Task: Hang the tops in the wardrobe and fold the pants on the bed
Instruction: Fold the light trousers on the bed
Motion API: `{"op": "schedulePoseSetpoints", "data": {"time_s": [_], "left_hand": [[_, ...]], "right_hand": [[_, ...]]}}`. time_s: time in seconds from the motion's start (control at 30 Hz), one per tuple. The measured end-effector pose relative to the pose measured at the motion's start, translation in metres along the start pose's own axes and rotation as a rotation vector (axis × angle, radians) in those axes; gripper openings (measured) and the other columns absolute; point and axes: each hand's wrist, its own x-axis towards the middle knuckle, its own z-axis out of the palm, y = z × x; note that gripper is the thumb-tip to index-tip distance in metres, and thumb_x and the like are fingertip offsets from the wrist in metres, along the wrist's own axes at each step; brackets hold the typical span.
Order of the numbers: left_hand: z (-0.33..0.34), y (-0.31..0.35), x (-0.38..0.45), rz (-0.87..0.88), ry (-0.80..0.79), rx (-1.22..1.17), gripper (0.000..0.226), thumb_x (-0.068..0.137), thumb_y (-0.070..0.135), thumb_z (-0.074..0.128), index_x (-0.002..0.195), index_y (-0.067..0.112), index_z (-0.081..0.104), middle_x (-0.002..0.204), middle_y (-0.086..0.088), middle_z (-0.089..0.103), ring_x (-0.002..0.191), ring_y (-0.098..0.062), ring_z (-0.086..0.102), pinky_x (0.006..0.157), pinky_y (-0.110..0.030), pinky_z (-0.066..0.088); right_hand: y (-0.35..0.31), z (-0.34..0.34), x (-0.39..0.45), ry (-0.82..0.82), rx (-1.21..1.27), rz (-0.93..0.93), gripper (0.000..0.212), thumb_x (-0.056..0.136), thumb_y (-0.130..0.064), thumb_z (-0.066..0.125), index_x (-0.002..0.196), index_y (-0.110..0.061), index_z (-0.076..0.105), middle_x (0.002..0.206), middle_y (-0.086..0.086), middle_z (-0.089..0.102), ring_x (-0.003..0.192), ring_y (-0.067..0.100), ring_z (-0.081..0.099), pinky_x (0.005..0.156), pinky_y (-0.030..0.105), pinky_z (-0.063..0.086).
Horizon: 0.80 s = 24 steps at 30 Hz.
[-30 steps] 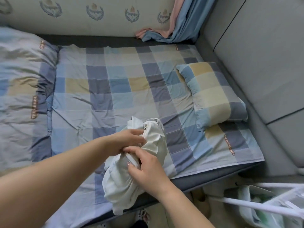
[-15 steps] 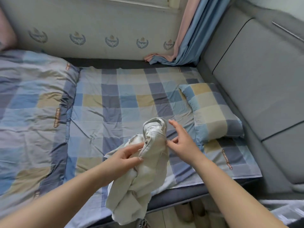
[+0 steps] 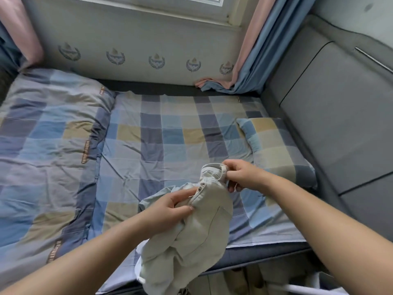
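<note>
While both hands pinch only the waistband, left hand (image 3: pixel 170 206) and right hand (image 3: pixel 242 174), the bunched pants (image 3: pixel 191 237) at lower centre risk slipping off the bed (image 3: pixel 161 133) edge.

The pale beige pants (image 3: pixel 197 228) are bunched and held up over the near edge of the bed (image 3: pixel 161 133), waistband uppermost, with a small metal button showing near the fly. The legs hang crumpled past the near edge. The bed carries a blue, grey and tan checked sheet.
</note>
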Motion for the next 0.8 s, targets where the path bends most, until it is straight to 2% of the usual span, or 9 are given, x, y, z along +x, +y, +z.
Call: {"op": "schedulePoseSetpoints", "data": {"time_s": [0.13, 0.23, 0.33, 0.4, 0.47, 0.53, 0.63, 0.7, 0.8], "left_hand": [[-0.005, 0.004, 0.009, 0.02, 0.056, 0.034, 0.059, 0.091, 0.004, 0.055, 0.102, 0.061, 0.058, 0.11, 0.046, 0.055, 0.11, 0.022, 0.048, 0.09, -0.002, 0.037], [-0.006, 0.006, 0.014, 0.046, 0.023, 0.115, 0.063, 0.09, 0.008, 0.055, 0.104, 0.069, 0.055, 0.114, 0.048, 0.051, 0.112, 0.025, 0.043, 0.085, 0.005, 0.034], [-0.005, 0.005, 0.02, 0.036, -0.049, 0.142, 0.059, 0.09, 0.017, 0.059, 0.116, 0.068, 0.046, 0.128, 0.039, 0.048, 0.117, 0.021, 0.043, 0.094, -0.002, 0.036], [-0.005, 0.006, 0.024, 0.005, -0.127, 0.167, 0.057, 0.09, 0.027, 0.064, 0.126, 0.061, 0.036, 0.128, 0.024, 0.053, 0.113, 0.012, 0.051, 0.098, -0.013, 0.042], [-0.009, 0.01, 0.028, -0.001, -0.146, 0.248, 0.06, 0.088, 0.032, 0.066, 0.125, 0.062, 0.029, 0.101, 0.016, 0.059, 0.084, 0.009, 0.056, 0.081, -0.013, 0.047], [-0.017, 0.02, 0.033, 0.004, -0.132, 0.315, 0.057, 0.088, 0.026, 0.067, 0.123, 0.056, 0.034, 0.092, 0.009, 0.058, 0.071, 0.006, 0.054, 0.071, -0.013, 0.046], [-0.037, 0.035, 0.043, 0.018, -0.013, 0.478, 0.035, 0.087, 0.008, 0.059, 0.105, 0.038, 0.057, 0.096, 0.007, 0.063, 0.085, -0.005, 0.061, 0.074, -0.015, 0.049], [-0.053, 0.044, 0.05, 0.026, 0.136, 0.626, 0.023, 0.085, 0.009, 0.059, 0.097, 0.029, 0.06, 0.102, 0.003, 0.065, 0.092, -0.01, 0.061, 0.08, -0.017, 0.05], [-0.077, 0.049, 0.059, 0.013, 0.333, 0.74, 0.028, 0.084, 0.021, 0.067, 0.111, 0.022, 0.059, 0.116, -0.003, 0.057, 0.105, -0.016, 0.055, 0.096, -0.032, 0.047]], "right_hand": [[-0.02, -0.026, -0.015, -0.198, 0.129, 0.013, 0.03, 0.089, -0.027, 0.063, 0.116, -0.017, 0.056, 0.085, -0.006, 0.066, 0.069, 0.011, 0.068, 0.05, 0.019, 0.05], [-0.038, -0.035, -0.019, -0.123, -0.049, 0.02, 0.041, 0.077, -0.054, 0.066, 0.103, -0.022, 0.064, 0.075, -0.006, 0.064, 0.06, 0.008, 0.062, 0.05, 0.018, 0.048], [-0.055, -0.041, -0.02, 0.005, -0.258, -0.141, 0.018, 0.086, -0.029, 0.066, 0.074, -0.016, 0.062, 0.061, -0.012, 0.056, 0.056, 0.003, 0.056, 0.051, 0.017, 0.046], [-0.069, -0.049, -0.024, 0.054, -0.366, -0.254, 0.022, 0.082, -0.016, 0.064, 0.062, -0.02, 0.055, 0.053, -0.015, 0.052, 0.05, -0.002, 0.049, 0.049, 0.012, 0.039], [-0.085, -0.056, -0.031, 0.107, -0.568, -0.368, 0.021, 0.076, -0.017, 0.063, 0.06, -0.019, 0.05, 0.055, -0.01, 0.05, 0.052, 0.002, 0.044, 0.05, 0.012, 0.034], [-0.099, -0.06, -0.039, 0.161, -0.804, -0.502, 0.025, 0.072, -0.018, 0.062, 0.058, -0.018, 0.04, 0.059, -0.006, 0.044, 0.055, 0.009, 0.038, 0.051, 0.017, 0.031], [-0.115, -0.062, -0.051, 0.217, -1.096, -0.63, 0.023, 0.072, -0.017, 0.06, 0.064, -0.018, 0.038, 0.07, -0.004, 0.042, 0.061, 0.018, 0.038, 0.055, 0.027, 0.033], [-0.118, -0.066, -0.059, 0.247, -1.27, -0.654, 0.01, 0.076, -0.02, 0.057, 0.079, -0.016, 0.048, 0.084, -0.003, 0.047, 0.065, 0.021, 0.043, 0.058, 0.03, 0.037], [-0.119, -0.075, -0.075, 0.317, -1.4, -0.631, 0.028, 0.081, -0.021, 0.055, 0.108, -0.015, 0.056, 0.102, -0.001, 0.052, 0.079, 0.023, 0.055, 0.068, 0.034, 0.046]]}}
